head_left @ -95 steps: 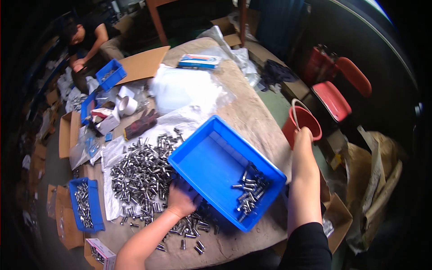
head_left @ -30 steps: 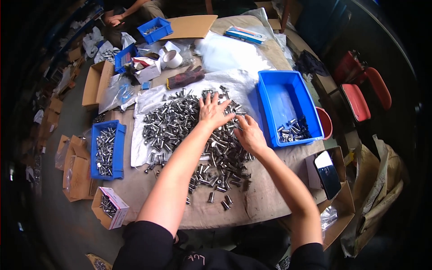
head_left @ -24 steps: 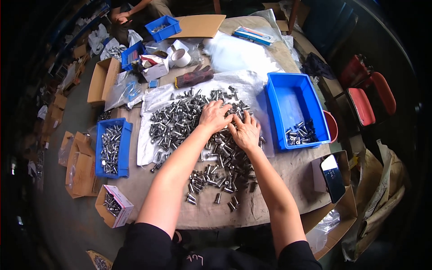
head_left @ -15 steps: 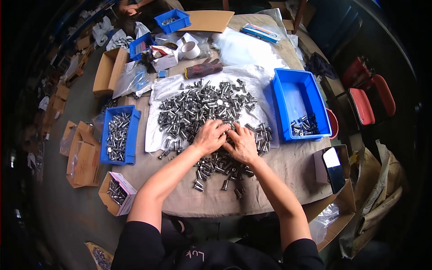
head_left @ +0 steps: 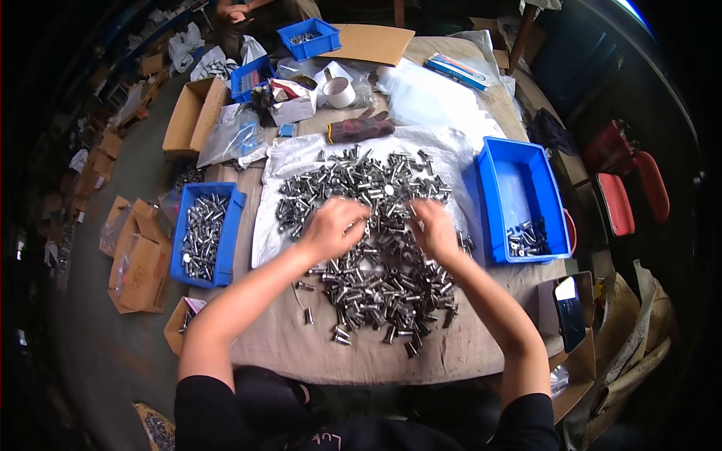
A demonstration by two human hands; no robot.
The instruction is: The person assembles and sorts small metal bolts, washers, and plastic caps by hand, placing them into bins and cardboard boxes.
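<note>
A wide pile of short, shiny metal bolts (head_left: pixel 387 289) lies on a white plastic sheet (head_left: pixel 265 218) and spills over its near side onto the table cloth. My left hand (head_left: pixel 336 228) is over the pile's left-middle part, its fingers bent inward and the thumb apart from them. Opposite it, my right hand (head_left: pixel 435 229) is over the right-middle part, also with curved, parted fingers, slightly blurred. Between the two hands lie more bolts. I see nothing held in either hand, though the fingertips are partly lost among the bolts.
A blue bin (head_left: pixel 203 252) full of bolts stands left; a larger blue bin (head_left: pixel 526 180) at right holds a few. Behind the pile are a dark work glove (head_left: pixel 361 128), a tape roll (head_left: pixel 338 92) and a small blue bin (head_left: pixel 310 45). A phone (head_left: pixel 570 314) rests near the right edge.
My hands have moved apart, the left one leftward and the right one rightward. More bolts now lie on the near side of the pile. The whole view has shifted slightly.
</note>
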